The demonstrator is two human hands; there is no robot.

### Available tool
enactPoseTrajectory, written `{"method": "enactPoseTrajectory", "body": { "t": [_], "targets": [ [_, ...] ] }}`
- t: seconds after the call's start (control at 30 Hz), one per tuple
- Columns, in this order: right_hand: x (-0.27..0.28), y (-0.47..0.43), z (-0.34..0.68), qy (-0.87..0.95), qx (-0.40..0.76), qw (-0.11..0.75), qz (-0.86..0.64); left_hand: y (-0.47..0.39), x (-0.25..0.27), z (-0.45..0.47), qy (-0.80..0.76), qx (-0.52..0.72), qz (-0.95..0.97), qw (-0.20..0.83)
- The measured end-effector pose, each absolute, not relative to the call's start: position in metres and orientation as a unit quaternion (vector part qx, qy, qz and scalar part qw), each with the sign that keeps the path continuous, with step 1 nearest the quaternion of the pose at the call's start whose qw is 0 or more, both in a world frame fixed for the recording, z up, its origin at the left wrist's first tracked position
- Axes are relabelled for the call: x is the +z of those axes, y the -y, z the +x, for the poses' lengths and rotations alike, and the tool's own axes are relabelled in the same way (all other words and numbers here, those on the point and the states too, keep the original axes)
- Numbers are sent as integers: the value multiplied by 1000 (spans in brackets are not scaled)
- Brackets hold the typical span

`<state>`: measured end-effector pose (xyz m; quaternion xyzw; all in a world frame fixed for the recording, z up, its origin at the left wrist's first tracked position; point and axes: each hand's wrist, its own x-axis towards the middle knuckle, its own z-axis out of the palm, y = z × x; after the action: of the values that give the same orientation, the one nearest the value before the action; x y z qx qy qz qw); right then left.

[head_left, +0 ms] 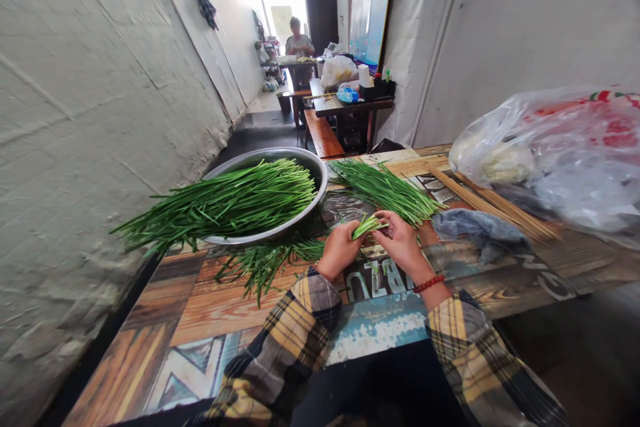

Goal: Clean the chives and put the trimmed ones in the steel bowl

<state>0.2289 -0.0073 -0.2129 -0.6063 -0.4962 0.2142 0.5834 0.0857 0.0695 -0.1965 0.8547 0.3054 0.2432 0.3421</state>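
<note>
My left hand [340,250] is wrapped round a small bunch of garlic chives [367,226], pale stem ends pointing right. At those ends, the fingers of my right hand [401,245] are closed in a pinch; a red bead bracelet circles that wrist. Just beyond my hands a flat pile of chives [385,188] lies on the table. To the left, a large metal basin [321,195] holds a thick heap of chives [250,199], their leaves hanging over its left rim. Loose chive leaves [267,264] are scattered on the table below the basin.
On the patterned wooden table [205,300], a grey cloth [480,230] and several thin wooden sticks [480,197] lie right of my hands. Clear plastic bags [565,160] fill the right side. Farther off are another table [330,105], a bench [324,133] and a person [300,45].
</note>
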Motion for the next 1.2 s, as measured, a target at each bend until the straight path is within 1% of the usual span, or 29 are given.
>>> {"method": "enactPoseTrajectory", "body": {
  "t": [0.13,0.27,0.33,0.4,0.6,0.7,0.77,0.83,0.93,1.03,1.1,1.2],
  "targets": [
    [-212,8,226,520,173,552,-629,-68,-195,86,-328,238,867,290],
    [-211,10,219,544,58,498,-673,-67,-197,87,-333,226,885,233],
    [-211,11,219,554,12,474,-684,-67,-198,87,-332,228,886,231],
    [-210,12,223,540,-6,475,-694,-68,-198,87,-331,235,882,240],
    [-214,12,245,463,21,528,-712,-69,-197,86,-340,261,864,264],
    [-217,13,253,387,48,589,-708,-70,-196,85,-350,267,861,256],
    [-215,14,254,375,66,610,-695,-70,-196,85,-356,264,861,248],
    [-209,16,250,429,51,594,-678,-69,-196,85,-362,256,865,236],
    [-200,18,241,538,-8,528,-657,-69,-197,84,-363,243,873,218],
    [-200,16,234,584,-7,481,-654,-69,-198,84,-353,242,879,209],
    [-204,13,233,568,32,497,-655,-68,-199,85,-347,247,881,206],
    [-213,9,233,489,140,571,-644,-67,-198,85,-341,247,884,202]
  ]
}}
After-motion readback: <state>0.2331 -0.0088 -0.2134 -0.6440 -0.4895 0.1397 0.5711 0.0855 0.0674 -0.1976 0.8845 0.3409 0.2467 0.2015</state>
